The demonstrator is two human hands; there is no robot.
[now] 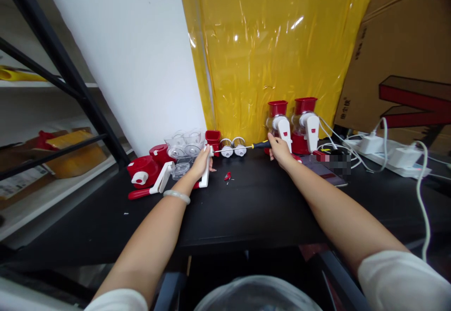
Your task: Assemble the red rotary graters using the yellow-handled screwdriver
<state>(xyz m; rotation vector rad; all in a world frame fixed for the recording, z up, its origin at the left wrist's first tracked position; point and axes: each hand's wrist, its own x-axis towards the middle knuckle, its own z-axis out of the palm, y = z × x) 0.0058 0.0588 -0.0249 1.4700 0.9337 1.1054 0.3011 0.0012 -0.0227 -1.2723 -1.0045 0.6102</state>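
Note:
My left hand [200,163] is closed around a white crank handle [205,176] with a red grip at its lower end. In my right hand [280,151] is a screwdriver [261,144] with a black and yellow handle. Its long metal shaft runs left to the top end of the crank handle, where the tip seems to meet it; the exact contact is too small to make out. Just behind the shaft stand two metal grater drums [227,147] with white rims. A small red piece [228,175] and tiny bits lie on the black table [246,207] below.
Red housings [144,170], another crank handle [162,178] and clear plastic parts [183,144] sit on the left. A red hopper [213,136] stands behind. Two assembled rotary graters [306,125] are at the back right, near a flat dark device [322,172], cables and a power strip [391,158].

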